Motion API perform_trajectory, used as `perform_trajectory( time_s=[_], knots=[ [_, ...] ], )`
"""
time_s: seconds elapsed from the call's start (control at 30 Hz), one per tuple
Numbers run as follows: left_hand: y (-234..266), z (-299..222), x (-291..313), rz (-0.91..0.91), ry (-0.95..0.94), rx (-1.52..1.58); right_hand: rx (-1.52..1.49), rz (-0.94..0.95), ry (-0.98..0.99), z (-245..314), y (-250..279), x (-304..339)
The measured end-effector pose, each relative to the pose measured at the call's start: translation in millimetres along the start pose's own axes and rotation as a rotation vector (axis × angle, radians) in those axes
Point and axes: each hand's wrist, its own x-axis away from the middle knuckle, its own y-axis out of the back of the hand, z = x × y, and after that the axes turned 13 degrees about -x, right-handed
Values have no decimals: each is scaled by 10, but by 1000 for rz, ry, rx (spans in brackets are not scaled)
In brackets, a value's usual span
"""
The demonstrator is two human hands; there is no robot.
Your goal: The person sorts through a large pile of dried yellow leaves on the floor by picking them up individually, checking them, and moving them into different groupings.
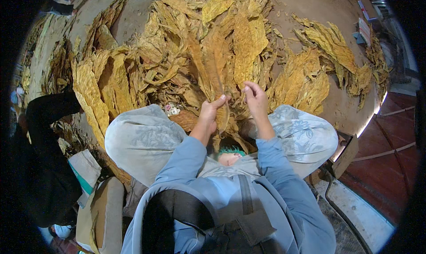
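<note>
My left hand (208, 115) is closed round the stalk ends of a few dried tobacco leaves (216, 61), which point away from me over the heap. Its thumb presses on top of the stalks. Just to the right is my right hand (257, 101), raised slightly apart from the left. Its fingers are curled, with index finger and thumb close together; whatever they may pinch is too small to make out. Beneath both hands, between my bent knees, lie brown leaf pieces (228, 129). A broad yellow leaf (250, 37) lies on the heap beyond my right hand.
More tobacco leaves lie in piles at the left (116, 83) and right (330, 43). A person in dark clothing (46, 156) sits close at my left. A cardboard box (347, 154) stands by my right knee, and a red floor covering (381, 152) lies beyond.
</note>
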Motion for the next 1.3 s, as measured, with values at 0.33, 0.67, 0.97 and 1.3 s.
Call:
perform_trajectory(
  time_s=[0.33,0.67,0.97,1.3],
  knots=[
    [275,-220,144,46,-316,429,844,278,-250,-669,-385,-520],
    [144,-155,72,-96,-321,386,99,-54,72,132,76,-149],
    [290,-517,465,-222,-460,177,222,-95,284,271,278,213],
    [471,-1082,1135,-197,-640,189,1170,735,-136,-1045,-140,706]
  ],
)
